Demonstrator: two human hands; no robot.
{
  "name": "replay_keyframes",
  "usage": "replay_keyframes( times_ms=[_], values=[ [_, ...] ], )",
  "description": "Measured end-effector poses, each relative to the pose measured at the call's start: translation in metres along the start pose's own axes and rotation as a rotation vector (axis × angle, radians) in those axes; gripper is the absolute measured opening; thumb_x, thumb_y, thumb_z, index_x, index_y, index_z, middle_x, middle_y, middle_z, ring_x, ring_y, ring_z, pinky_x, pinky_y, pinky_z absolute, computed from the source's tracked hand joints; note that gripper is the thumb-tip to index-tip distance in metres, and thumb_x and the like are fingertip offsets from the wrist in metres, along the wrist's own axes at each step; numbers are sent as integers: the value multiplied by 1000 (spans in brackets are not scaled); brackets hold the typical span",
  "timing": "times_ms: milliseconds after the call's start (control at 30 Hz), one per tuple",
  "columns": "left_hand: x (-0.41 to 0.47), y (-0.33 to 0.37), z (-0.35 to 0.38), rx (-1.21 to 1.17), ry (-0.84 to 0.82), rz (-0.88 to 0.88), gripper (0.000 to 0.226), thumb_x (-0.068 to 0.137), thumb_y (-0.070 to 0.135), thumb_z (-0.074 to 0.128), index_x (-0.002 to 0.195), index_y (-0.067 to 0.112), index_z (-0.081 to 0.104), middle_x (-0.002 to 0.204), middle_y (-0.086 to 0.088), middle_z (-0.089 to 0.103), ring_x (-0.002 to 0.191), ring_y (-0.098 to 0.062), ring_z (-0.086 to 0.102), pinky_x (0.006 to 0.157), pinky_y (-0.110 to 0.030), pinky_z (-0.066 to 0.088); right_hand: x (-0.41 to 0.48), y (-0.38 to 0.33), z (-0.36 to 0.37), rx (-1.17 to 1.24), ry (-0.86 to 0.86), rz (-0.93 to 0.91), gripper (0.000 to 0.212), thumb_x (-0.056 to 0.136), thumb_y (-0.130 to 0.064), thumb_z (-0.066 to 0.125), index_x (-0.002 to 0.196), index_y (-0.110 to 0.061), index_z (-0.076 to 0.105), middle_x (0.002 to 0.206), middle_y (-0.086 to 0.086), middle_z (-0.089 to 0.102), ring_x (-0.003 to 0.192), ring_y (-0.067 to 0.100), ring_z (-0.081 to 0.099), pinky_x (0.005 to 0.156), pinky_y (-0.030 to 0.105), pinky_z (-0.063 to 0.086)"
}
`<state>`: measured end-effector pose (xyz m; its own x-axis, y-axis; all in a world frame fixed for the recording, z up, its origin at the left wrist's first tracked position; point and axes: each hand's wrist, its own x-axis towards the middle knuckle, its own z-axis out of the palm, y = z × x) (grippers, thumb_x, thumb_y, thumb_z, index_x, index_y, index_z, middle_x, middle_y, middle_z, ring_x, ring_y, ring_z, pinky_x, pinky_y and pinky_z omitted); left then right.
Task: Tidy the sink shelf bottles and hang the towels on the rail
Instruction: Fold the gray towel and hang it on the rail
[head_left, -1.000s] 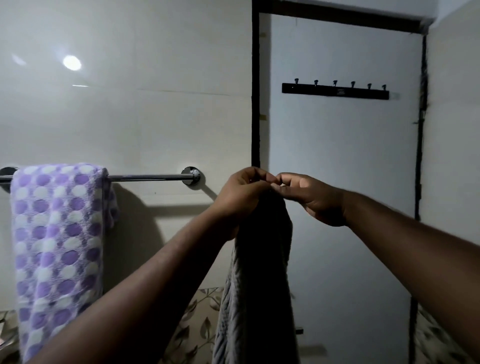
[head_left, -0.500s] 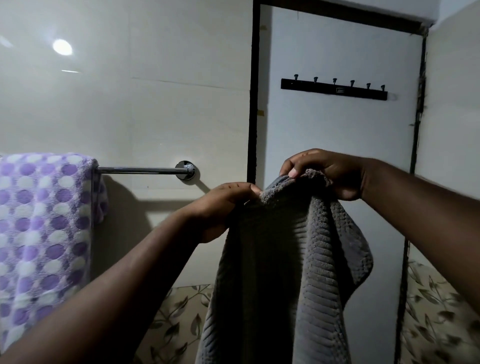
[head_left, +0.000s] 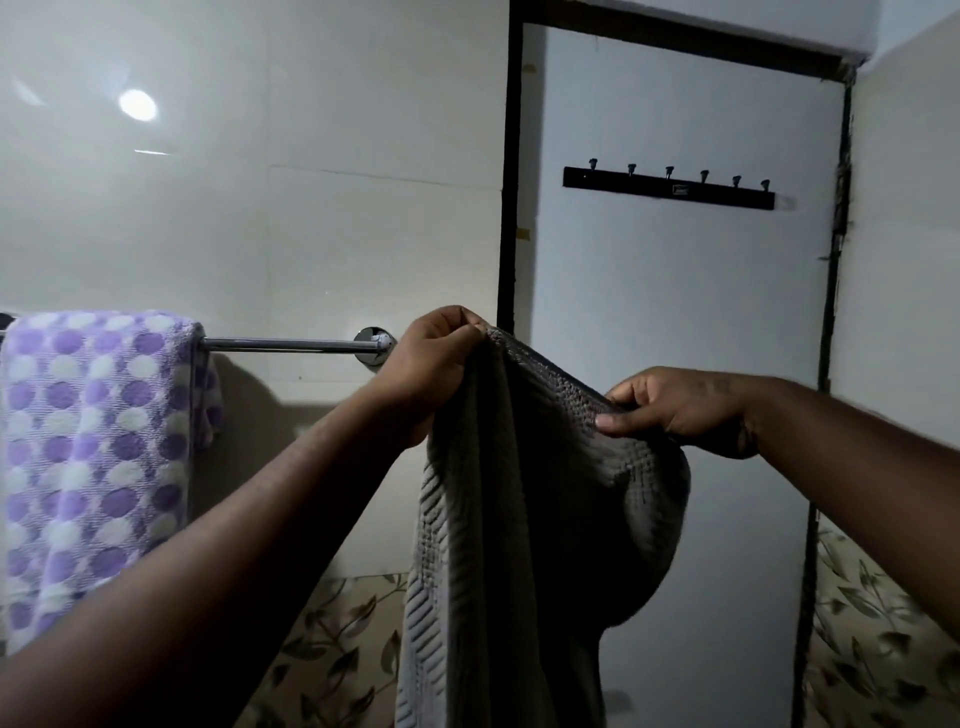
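A grey ribbed towel (head_left: 498, 545) hangs in the air in front of me, held by its top edge. My left hand (head_left: 431, 364) pinches one corner just right of the rail's end mount. Lower and further right, my right hand (head_left: 680, 410) grips the same edge. The chrome towel rail (head_left: 280, 344) runs along the white wall on the left. A purple and white dotted towel (head_left: 98, 457) is draped over the rail's left part. The stretch of rail between that towel and the mount is bare.
A white door (head_left: 675, 322) in a dark frame stands behind the grey towel. It carries a black hook rack (head_left: 670, 192) with several pegs. Leaf-patterned tiles (head_left: 332, 639) cover the lower wall. No bottles or sink are in view.
My hands have drawn apart along the grey towel's top edge, spreading it. My left hand has risen towards the rail's end and my right hand has dropped lower and to the right.
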<state>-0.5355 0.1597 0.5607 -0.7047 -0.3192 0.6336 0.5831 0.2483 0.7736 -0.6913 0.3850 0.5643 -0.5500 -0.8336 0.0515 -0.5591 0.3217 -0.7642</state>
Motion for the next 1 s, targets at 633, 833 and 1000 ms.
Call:
replay_keyframes(
  times_ms=[633, 833, 1000],
  values=[
    [-23, -49, -24, -174, -422, -365, 9, 101, 15, 55, 101, 10, 62, 91, -8, 64, 81, -15, 62, 71, -23, 51, 6, -4, -41, 193, 1186, -84, 22, 94, -32, 70, 86, -12, 73, 93, 12, 76, 92, 30, 73, 93, 50, 60],
    [-17, -37, 2, 23, -228, -244, 15, 95, -4, 56, 93, 3, 69, 81, -12, 69, 72, -20, 66, 63, -24, 58, 4, -17, 1, 102, 832, -300, 10, 88, -26, 77, 83, -19, 72, 71, -4, 69, 73, 19, 64, 67, 26, 52],
    [-12, -24, 37, 123, -145, -129, 10, 91, -2, 62, 89, 4, 70, 83, -20, 66, 66, -23, 61, 61, -29, 49, 7, -36, 45, -136, 207, -261, 35, 85, -57, 73, 107, -30, 76, 109, 2, 79, 106, 14, 73, 89, 27, 57]
  ],
)
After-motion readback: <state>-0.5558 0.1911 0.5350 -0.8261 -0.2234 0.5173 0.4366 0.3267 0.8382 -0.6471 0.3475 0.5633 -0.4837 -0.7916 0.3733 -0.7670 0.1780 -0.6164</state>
